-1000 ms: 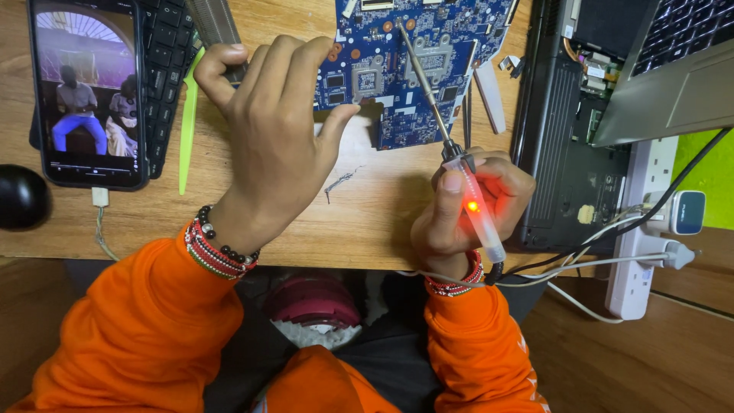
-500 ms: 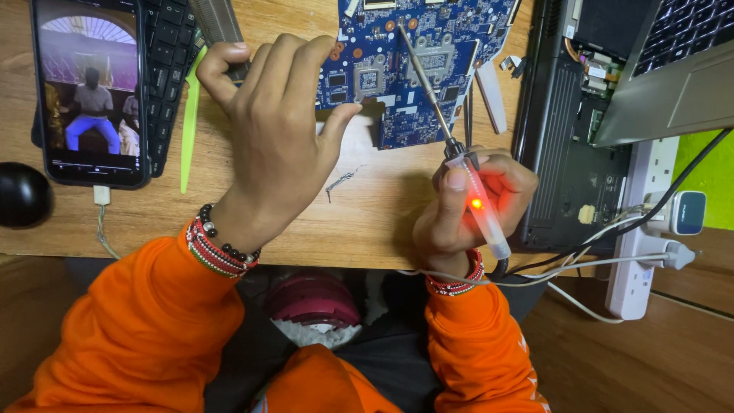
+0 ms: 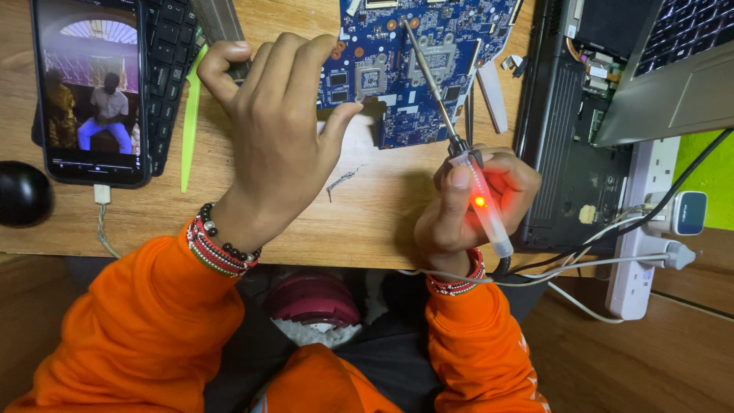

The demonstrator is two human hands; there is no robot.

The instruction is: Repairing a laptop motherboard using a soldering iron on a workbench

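Soldering on the blue circuit board (image 3: pixel 428 69) at upper centre: right hand (image 3: pixel 474 206) grips the lit soldering iron (image 3: pixel 459 145), tip on the board, left hand (image 3: pixel 279 130) pinching a small dark object at its edge; next move likely needs steady tip placement.

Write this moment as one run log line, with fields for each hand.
left hand: steadies blue circuit board | right hand: grips lit soldering iron, tip on board | desk: wooden

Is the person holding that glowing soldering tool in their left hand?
No, the soldering iron with its red light sits in the right hand, while the left hand rests at the blue circuit board.
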